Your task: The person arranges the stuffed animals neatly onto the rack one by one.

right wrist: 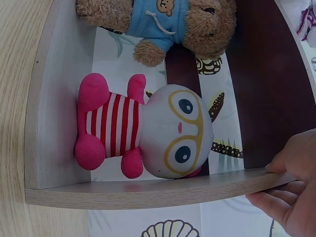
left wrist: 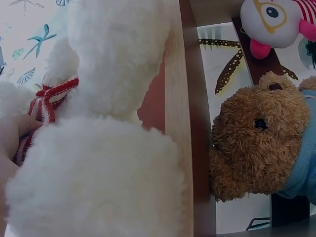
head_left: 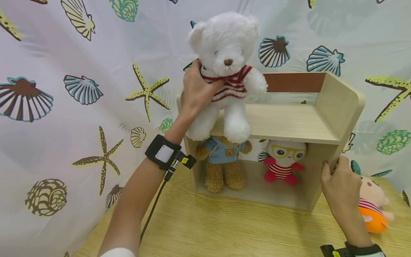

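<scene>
My left hand (head_left: 198, 88) grips a white teddy bear (head_left: 236, 112) by its side, thumb across the red-and-white striped sweater. The bear is upright at the left of the shelf's upper board, its legs hanging over the front edge. With my right hand (head_left: 341, 191) I hold the right side panel of the small wooden shelf (head_left: 289, 121); in the right wrist view the thumb and fingers pinch that panel's edge. Below stand a brown teddy bear (head_left: 224, 175) in a blue hoodie, its head hidden in the head view, and a pink-limbed doll (head_left: 282, 164) with yellow glasses.
A plush toy (head_left: 374, 207) in orange lies on the wooden table (head_left: 250, 232), right of the shelf and partly behind my right hand. Behind everything hangs a curtain (head_left: 112, 64) printed with shells and starfish. A cable (head_left: 152, 210) runs down from the left wrist strap.
</scene>
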{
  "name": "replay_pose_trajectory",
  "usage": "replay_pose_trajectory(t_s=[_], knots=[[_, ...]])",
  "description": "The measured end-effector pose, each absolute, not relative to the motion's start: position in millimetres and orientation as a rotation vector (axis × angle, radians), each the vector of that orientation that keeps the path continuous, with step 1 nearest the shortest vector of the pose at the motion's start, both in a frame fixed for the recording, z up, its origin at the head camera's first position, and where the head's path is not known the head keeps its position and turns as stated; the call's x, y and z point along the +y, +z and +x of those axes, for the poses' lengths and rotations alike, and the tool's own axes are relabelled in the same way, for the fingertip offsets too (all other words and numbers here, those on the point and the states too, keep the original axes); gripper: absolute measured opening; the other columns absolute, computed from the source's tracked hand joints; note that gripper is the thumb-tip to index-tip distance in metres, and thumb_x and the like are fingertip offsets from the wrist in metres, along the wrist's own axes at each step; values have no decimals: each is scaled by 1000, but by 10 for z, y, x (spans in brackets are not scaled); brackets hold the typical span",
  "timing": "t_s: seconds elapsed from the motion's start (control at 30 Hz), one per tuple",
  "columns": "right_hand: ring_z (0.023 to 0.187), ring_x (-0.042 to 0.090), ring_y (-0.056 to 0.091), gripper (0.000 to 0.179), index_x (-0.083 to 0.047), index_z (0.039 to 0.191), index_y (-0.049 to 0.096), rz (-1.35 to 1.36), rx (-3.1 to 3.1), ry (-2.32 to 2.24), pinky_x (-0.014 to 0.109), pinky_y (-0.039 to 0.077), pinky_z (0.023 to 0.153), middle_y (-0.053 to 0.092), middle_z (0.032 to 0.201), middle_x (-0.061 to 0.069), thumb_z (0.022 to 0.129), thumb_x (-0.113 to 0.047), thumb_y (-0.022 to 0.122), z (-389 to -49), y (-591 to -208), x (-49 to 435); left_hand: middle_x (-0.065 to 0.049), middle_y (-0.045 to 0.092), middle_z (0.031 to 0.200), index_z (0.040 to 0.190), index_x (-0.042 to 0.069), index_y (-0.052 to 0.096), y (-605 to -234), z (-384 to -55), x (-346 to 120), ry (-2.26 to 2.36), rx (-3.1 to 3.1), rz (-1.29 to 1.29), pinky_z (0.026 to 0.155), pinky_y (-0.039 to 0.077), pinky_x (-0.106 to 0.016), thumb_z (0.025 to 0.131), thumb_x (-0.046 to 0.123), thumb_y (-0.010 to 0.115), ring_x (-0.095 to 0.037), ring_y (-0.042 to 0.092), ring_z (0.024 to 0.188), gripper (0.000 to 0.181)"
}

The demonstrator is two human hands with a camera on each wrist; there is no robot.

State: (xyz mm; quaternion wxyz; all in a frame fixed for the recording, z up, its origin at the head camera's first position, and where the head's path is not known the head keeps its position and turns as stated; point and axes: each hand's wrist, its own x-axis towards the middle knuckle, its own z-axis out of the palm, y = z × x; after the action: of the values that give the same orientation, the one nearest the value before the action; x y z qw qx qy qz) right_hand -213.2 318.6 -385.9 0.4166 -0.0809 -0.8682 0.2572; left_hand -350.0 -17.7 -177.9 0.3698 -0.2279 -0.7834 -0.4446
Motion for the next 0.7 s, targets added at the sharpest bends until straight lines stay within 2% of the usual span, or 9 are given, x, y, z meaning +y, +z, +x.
replay_pose_trajectory(t_s=[0.27,0.57,0.7], knots=[[63,58,58,31,19,106,50,-217,-2170,641,64,49,53,58,80,39,97,-10,57,-2129,-3865,3186,-9,63,125,135,4,53,-1764,-3611,-105,-1107,-2026,-538,99,37,-31,79,31,82,-25,51,115,69],[63,63,54,28,18,102,52,-227,-2131,619,69,43,54,57,80,41,96,-9,58,-2133,-3870,3216,-11,62,125,134,4,53,-1739,-3762,-38,-1116,-2068,-480,98,40,-31,80,34,82,-25,51,117,68],[63,62,54,28,17,103,52,-214,-2142,624,69,44,53,58,81,41,96,-9,59,-2132,-3868,3205,-11,63,124,132,3,54,-1725,-3821,-24,-1078,-2074,-452,99,39,-31,80,34,83,-25,53,115,67]])
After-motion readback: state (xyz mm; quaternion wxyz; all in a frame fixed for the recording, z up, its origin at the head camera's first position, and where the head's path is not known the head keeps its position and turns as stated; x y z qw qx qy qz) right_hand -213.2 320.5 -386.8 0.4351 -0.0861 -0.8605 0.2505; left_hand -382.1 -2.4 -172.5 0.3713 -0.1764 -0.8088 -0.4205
